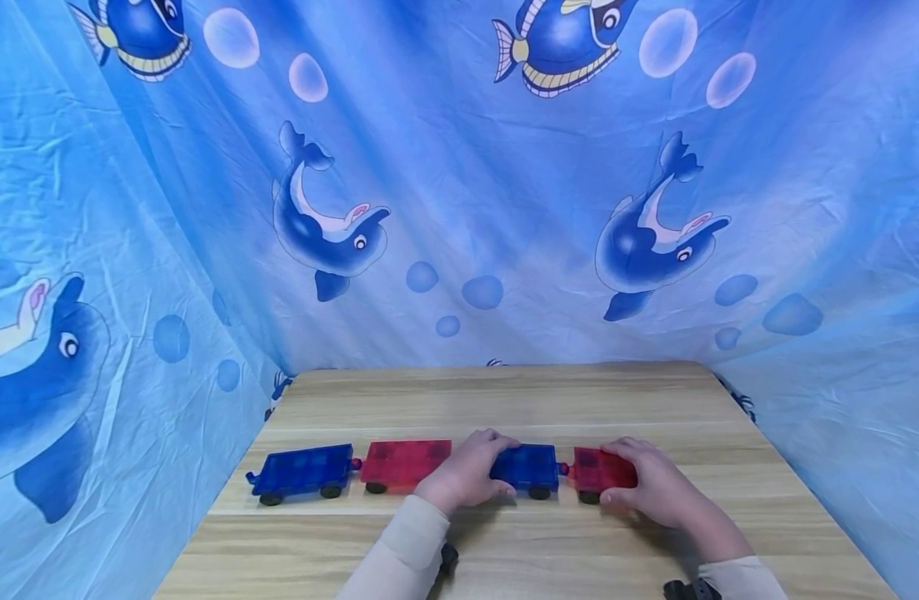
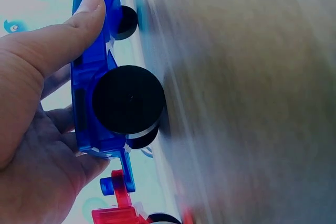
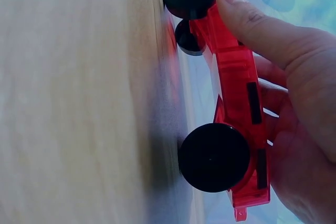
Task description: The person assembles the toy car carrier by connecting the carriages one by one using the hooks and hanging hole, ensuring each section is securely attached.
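Note:
Toy train cars with black wheels stand in a row on the wooden table, blue and red by turns. My left hand (image 1: 470,468) grips the inner blue car (image 1: 528,467), thumb on its near side and fingers behind. In the left wrist view, a hook on that blue car (image 2: 86,98) meets the red hook (image 2: 122,190) of the neighbouring car. At the right end my right hand (image 1: 650,482) holds a red car (image 1: 594,472) between thumb and fingers. In the right wrist view, this red car (image 3: 236,72) shows its wheels near the tabletop.
Left of my left hand stand another red car (image 1: 407,463) and, at the row's left end, a blue car (image 1: 305,471). The wooden table (image 1: 504,400) is bordered at its back and sides by a blue curtain (image 1: 459,208) printed with dolphins, fish and bubbles.

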`<state>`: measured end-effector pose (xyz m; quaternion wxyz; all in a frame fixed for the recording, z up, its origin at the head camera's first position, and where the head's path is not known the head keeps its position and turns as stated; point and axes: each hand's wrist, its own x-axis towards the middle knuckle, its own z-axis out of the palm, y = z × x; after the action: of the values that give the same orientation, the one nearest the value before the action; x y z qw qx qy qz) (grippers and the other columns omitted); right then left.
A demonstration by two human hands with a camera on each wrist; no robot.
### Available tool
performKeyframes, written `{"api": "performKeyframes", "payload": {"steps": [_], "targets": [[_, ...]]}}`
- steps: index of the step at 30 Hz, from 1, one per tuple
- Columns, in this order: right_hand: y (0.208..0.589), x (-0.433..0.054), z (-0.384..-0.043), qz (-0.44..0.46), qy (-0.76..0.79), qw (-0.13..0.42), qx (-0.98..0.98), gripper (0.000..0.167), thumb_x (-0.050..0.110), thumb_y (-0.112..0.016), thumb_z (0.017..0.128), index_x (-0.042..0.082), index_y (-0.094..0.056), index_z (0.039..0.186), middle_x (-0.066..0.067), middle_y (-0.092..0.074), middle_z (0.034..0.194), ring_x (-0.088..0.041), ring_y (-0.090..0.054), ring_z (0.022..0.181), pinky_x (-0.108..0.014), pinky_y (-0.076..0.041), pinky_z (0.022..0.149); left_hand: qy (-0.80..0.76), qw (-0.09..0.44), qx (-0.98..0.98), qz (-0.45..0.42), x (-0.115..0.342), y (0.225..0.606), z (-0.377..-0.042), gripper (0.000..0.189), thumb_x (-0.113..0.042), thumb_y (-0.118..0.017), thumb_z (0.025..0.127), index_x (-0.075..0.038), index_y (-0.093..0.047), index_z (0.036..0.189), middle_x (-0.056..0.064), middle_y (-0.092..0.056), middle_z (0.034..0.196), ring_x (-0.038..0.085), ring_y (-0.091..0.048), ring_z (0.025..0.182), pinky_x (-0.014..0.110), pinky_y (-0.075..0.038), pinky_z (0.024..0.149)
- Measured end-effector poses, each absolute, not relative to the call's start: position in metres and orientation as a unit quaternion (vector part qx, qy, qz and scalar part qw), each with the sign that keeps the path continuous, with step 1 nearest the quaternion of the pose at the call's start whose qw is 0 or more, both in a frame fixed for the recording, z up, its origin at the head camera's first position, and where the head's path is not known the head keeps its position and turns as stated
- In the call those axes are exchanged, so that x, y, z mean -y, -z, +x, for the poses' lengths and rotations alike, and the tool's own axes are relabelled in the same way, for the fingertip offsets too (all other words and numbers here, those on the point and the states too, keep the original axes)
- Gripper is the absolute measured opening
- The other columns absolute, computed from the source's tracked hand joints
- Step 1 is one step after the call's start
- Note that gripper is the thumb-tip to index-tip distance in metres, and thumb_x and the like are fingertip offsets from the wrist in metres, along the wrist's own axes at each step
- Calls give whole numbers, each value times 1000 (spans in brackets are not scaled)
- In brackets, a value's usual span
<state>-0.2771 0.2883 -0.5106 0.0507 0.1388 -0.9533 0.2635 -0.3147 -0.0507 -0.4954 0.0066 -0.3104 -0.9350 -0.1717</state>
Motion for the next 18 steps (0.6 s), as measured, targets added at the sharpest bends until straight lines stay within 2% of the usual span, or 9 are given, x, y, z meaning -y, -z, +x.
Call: {"api": "performKeyframes", "payload": {"steps": [18], "targets": [[512,-288,-277,128,-264,36,955,82,49,-92,77,12,-63,144,-16,-59,144,-45,-52,134,-67,-45,105,157,8,937,-312,50,497,-314,71,-45,-86,87,-24,-59,148,1,-60,138,22,-54,129,40,-51,106]]}}
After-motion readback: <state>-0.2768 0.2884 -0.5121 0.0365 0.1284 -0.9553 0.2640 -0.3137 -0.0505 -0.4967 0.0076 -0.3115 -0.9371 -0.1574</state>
